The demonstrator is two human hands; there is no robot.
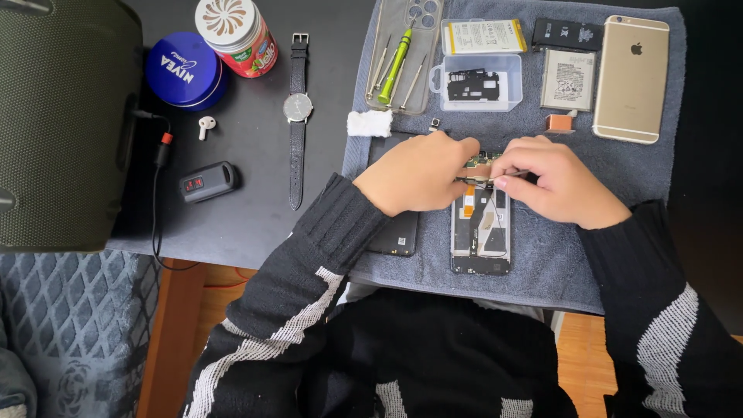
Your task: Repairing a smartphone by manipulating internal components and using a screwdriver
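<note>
Opened phone (481,232): lies back-off on a grey towel (619,232) spread over the dark tabletop (255,209), its circuit boards and an orange ribbon cable exposed, directly under both hands.
Left hand (418,172): fingers curled down, pressing on the upper end of the opened phone; whether it grips anything cannot be told.
Right hand (561,179): fingers pinched shut around a thin metal tool (487,180) whose tip meets the phone's upper board.
Back cover (396,232): dark panel lying just left of the phone, partly under the left forearm.
Towel, far edge: a green screwdriver (395,56) among slim picks on a clear case, a clear parts box (476,83), flat batteries (567,80), a gold phone (633,79) face down.
Bare tabletop, left: a wristwatch (297,108), a blue tin (184,70), a white earbud (205,125).
</note>
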